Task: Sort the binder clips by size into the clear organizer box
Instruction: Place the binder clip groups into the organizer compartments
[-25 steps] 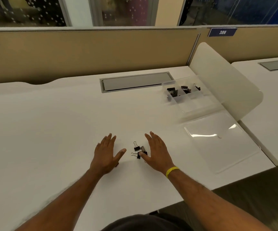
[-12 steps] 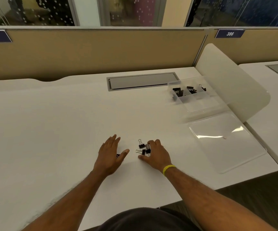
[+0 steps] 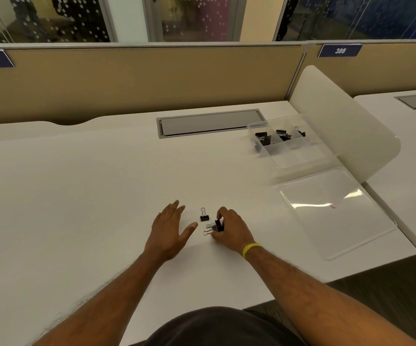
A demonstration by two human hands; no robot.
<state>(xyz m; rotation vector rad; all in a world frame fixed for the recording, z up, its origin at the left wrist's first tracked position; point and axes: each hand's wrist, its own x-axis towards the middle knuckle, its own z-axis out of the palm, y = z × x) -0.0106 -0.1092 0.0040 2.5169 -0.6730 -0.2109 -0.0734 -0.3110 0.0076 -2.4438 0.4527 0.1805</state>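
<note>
On the white desk in front of me, my right hand [image 3: 232, 231] has its fingers curled round a black binder clip [image 3: 217, 226] whose wire handles point left. A smaller black clip [image 3: 204, 216] stands alone just to its left. My left hand [image 3: 168, 229] lies flat on the desk beside them, fingers straight, thumb spread toward the clips, holding nothing. The clear organizer box [image 3: 299, 156] sits at the back right; black clips lie in its three far compartments, and the near ones look bare.
The box's clear lid [image 3: 336, 211] lies flat on the desk in front of the box. A translucent curved divider [image 3: 346, 131] rises at the desk's right edge. A grey cable hatch [image 3: 212, 123] is set into the desk before the tan partition.
My right hand went from flat beside the clips to curled over them, and now grips one clip. The left hand stayed flat on the desk. The camera view shifted left.
</note>
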